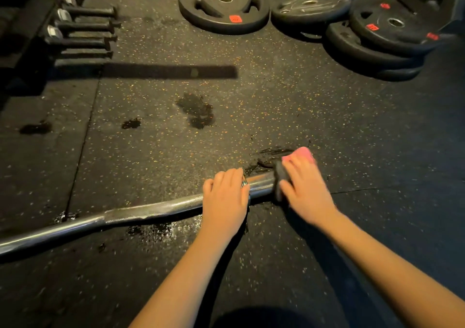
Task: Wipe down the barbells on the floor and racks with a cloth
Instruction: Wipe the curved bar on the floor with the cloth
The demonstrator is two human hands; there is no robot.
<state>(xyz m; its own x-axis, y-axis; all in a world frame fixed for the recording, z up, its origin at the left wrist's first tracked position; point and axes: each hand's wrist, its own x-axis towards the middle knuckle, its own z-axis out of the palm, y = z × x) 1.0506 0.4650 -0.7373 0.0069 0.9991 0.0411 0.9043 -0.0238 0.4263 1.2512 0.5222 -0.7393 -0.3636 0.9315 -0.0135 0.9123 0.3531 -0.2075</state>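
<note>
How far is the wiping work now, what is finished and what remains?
Done: unclear; wet marks on the floor lie along the barbell. In hand: the left hand holds the barbell while the right hand presses the pink cloth on its right part. Left: probably the rack items.

The bar [151,208] runs off the frame at 8 o'clock; its other end is hidden under the cloth [302,152] and the blurred right hand [305,189]. The left hand [224,201] covers a stretch of it. Red labels [372,27] on the plates [392,38] at 2 o'clock are unreadable. The rack [27,20] at 10 o'clock is cut off.
</note>
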